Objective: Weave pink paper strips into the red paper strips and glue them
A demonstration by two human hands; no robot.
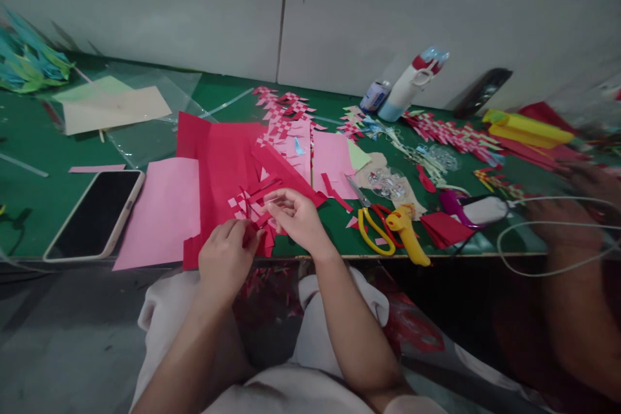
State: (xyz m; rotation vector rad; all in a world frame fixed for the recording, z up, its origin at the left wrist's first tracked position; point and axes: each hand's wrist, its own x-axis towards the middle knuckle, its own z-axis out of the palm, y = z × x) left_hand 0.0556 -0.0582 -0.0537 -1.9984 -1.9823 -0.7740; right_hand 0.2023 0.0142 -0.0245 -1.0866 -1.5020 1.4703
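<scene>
Near the table's front edge, my left hand [226, 259] is closed, thumb and fingers pinching the end of a red paper strip. My right hand [301, 223] curls just beside it, thumb and fingertips closed on the same red and pink woven paper strips [240, 205]. Part of the weave is hidden behind my fingers. Beneath it lies a large red paper sheet [228, 155], overlapping a pink sheet [167, 207] on the left. Folded red paper [291, 171] lies just beyond my right hand.
A phone [94, 217] lies at left. To the right are scissors [376, 229], a yellow glue gun [410, 236] and red paper [445, 231]. Behind stand a can [374, 97] and a bottle [405, 87]. Another person's arm [575, 284] and a white cable [504, 255] are at far right.
</scene>
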